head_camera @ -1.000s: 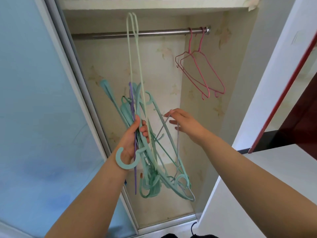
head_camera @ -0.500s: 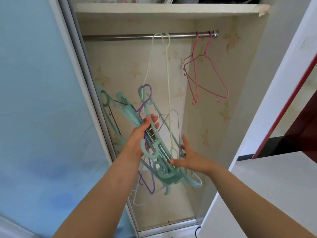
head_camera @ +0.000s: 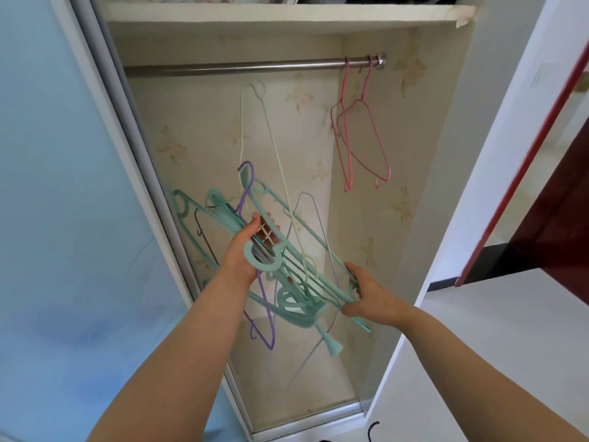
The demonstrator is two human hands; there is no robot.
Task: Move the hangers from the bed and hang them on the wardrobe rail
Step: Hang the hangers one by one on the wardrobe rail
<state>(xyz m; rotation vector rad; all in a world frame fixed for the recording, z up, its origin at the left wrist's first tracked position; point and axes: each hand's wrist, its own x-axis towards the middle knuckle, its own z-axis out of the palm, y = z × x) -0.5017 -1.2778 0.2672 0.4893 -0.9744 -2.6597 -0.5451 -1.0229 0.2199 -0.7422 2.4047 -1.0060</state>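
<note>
A tangled bundle of hangers (head_camera: 287, 266), mostly teal plastic with a purple one and pale thin ones, is held in front of the open wardrobe. My left hand (head_camera: 245, 253) grips the bundle near its middle. My right hand (head_camera: 366, 295) holds the lower right ends of the teal hangers. A pale wire hanger (head_camera: 255, 122) sticks up from the bundle, its hook below the metal rail (head_camera: 239, 67). Two pink wire hangers (head_camera: 360, 129) hang at the rail's right end.
A pale blue sliding door (head_camera: 63, 218) stands at the left with its frame beside the bundle. A white shelf (head_camera: 287, 14) runs above the rail. A white wall and a dark red door edge (head_camera: 522, 161) are at the right. The wardrobe floor (head_camera: 302, 393) lies below.
The bundle has dropped lower and tilted flatter; the pale hanger's hook is now below the rail. My right hand moved from touching the bundle to gripping its lower right ends.
</note>
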